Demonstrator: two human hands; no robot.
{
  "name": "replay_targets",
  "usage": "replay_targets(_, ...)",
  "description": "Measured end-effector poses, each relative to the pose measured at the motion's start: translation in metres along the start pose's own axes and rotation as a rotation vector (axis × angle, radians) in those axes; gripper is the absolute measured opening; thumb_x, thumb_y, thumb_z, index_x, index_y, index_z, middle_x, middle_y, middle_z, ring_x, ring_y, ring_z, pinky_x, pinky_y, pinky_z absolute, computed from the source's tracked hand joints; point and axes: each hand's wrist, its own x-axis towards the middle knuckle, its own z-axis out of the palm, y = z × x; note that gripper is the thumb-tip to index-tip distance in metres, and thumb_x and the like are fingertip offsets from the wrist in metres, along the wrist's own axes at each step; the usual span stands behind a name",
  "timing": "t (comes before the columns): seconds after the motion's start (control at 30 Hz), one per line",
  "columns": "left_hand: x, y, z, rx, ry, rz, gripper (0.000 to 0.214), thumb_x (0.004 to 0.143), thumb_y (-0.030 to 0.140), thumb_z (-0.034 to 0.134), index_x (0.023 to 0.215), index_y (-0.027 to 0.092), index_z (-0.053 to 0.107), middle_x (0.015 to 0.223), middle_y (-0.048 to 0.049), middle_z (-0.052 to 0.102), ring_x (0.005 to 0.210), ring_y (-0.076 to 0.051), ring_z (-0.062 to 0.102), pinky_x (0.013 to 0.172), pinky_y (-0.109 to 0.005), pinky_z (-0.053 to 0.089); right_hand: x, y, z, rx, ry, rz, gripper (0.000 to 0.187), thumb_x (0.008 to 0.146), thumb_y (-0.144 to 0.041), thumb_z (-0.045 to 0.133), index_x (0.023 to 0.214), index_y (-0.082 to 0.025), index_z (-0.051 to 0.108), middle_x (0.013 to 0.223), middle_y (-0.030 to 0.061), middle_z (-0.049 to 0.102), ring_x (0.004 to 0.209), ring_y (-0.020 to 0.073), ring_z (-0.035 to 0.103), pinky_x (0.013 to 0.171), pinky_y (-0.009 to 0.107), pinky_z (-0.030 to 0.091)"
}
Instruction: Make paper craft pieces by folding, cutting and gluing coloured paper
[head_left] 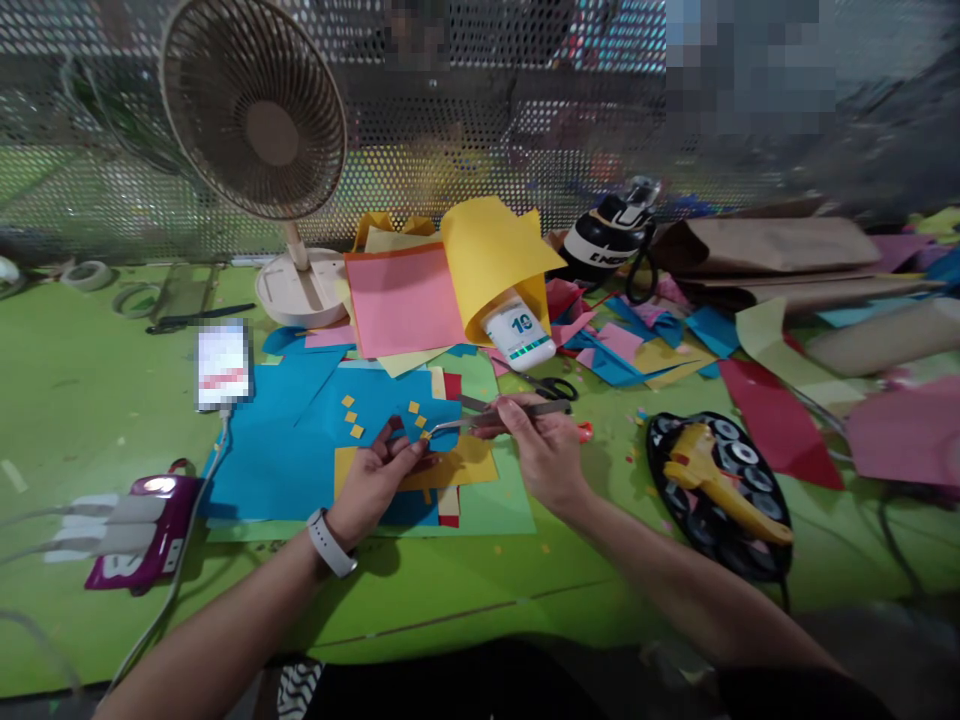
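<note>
My left hand (379, 475), wearing a pale watch, pinches the lower edge of a blue paper piece (386, 405). Small yellow paper squares (352, 417) sit on that piece in two short groups. Metal tweezers (469, 418) are gripped in my right hand (547, 455), pointing left. Their bent tip touches a small yellow square at the right group's lower end, close to my left thumb. Beneath lie larger blue sheets (262, 470), a yellow strip (472, 463) and a light green sheet (510, 505). Black-handled scissors (556, 388) rest just beyond my right hand.
A fan (271, 130) stands at back left, near a phone (223, 365) on a cable. A purple power strip (146, 530) lies left. Rightward are a yellow glue gun (727, 490) on a black tray, paper scraps (622, 345) and a black bottle (607, 240).
</note>
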Motion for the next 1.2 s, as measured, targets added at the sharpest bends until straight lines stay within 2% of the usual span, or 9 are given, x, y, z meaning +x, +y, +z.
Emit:
replay_targets(0.17,-0.001,0.001,-0.001,0.000,-0.013,0.008,0.055,0.068,0.028,0.085,0.114,0.019,0.055,0.071,0.0074,0.059,0.077,-0.016,0.071,0.091,-0.036,0.056,-0.001,0.000,-0.002,-0.012,0.010,0.003,0.030,0.083,-0.051,0.068,0.082,-0.021,0.064,0.071,0.0006,0.073,0.055,0.0180,0.071,0.052,0.029,0.061)
replay_targets(0.3,-0.001,0.001,0.000,0.006,-0.029,0.012,0.052,0.067,0.031,0.086,0.108,0.019,0.055,0.070,0.0078,0.058,0.076,-0.017,0.071,0.092,-0.037,0.055,0.000,0.004,-0.007,0.029,0.048,0.000,0.027,0.083,-0.048,0.068,0.083,-0.021,0.064,0.076,0.0015,0.074,0.063,0.0204,0.073,0.057,0.033,0.061)
replay_targets(0.43,-0.001,0.001,0.000,-0.006,-0.028,0.030,0.050,0.066,0.033,0.087,0.103,0.020,0.056,0.067,0.0087,0.058,0.075,-0.016,0.071,0.091,-0.037,0.055,0.004,0.005,-0.012,0.070,0.121,-0.063,0.030,0.091,-0.053,0.056,0.103,-0.026,0.064,0.092,0.0013,0.074,0.071,0.0192,0.073,0.060,0.033,0.060)
replay_targets(0.53,-0.002,0.001,0.001,0.009,-0.086,0.055,0.049,0.066,0.034,0.086,0.103,0.019,0.058,0.071,0.0059,0.064,0.079,-0.018,0.071,0.091,-0.038,0.056,0.005,0.004,-0.011,0.019,0.069,-0.094,0.033,0.093,-0.053,0.053,0.115,-0.030,0.063,0.107,0.0026,0.070,0.071,0.0162,0.072,0.058,0.030,0.059)
replay_targets(0.63,-0.004,0.001,0.002,0.034,-0.109,0.051,0.052,0.067,0.034,0.086,0.108,0.018,0.058,0.082,0.0017,0.070,0.087,-0.020,0.071,0.092,-0.040,0.056,0.004,0.003,-0.008,-0.087,-0.037,-0.148,0.027,0.092,-0.049,0.057,0.109,-0.030,0.067,0.114,0.0044,0.064,0.079,0.0170,0.071,0.061,0.030,0.060)
replay_targets(0.77,-0.006,0.002,0.003,0.052,-0.129,0.025,0.050,0.068,0.034,0.085,0.107,0.018,0.058,0.094,-0.0037,0.074,0.093,-0.022,0.071,0.094,-0.042,0.055,0.003,0.006,-0.004,-0.284,-0.166,-0.269,0.022,0.093,-0.044,0.057,0.094,-0.027,0.072,0.104,0.0067,0.066,0.101,0.0221,0.065,0.081,0.037,0.059)
replay_targets(0.93,-0.006,0.003,0.003,0.063,-0.152,0.033,0.050,0.070,0.034,0.084,0.111,0.018,0.060,0.100,-0.0061,0.075,0.098,-0.024,0.070,0.092,-0.041,0.056,0.004,0.010,-0.006,-0.307,-0.205,-0.235,0.027,0.093,-0.046,0.057,0.107,-0.026,0.068,0.110,0.0081,0.064,0.102,0.0211,0.065,0.085,0.036,0.057)
replay_targets(1.03,-0.005,0.003,0.003,0.060,-0.164,0.009,0.050,0.069,0.034,0.085,0.110,0.017,0.061,0.097,-0.0055,0.075,0.094,-0.022,0.071,0.090,-0.039,0.057,0.004,0.010,-0.006,-0.351,-0.237,-0.244,0.023,0.091,-0.044,0.061,0.099,-0.024,0.068,0.109,0.0086,0.064,0.106,0.0227,0.063,0.087,0.038,0.055)
replay_targets(1.2,-0.003,0.001,0.002,0.020,-0.159,-0.024,0.048,0.065,0.033,0.087,0.102,0.018,0.060,0.080,0.0001,0.074,0.078,-0.017,0.072,0.085,-0.035,0.057,0.004,0.009,-0.004,-0.393,-0.184,-0.283,0.015,0.089,-0.035,0.065,0.081,-0.023,0.064,0.097,0.0069,0.063,0.100,0.0216,0.062,0.083,0.036,0.054)
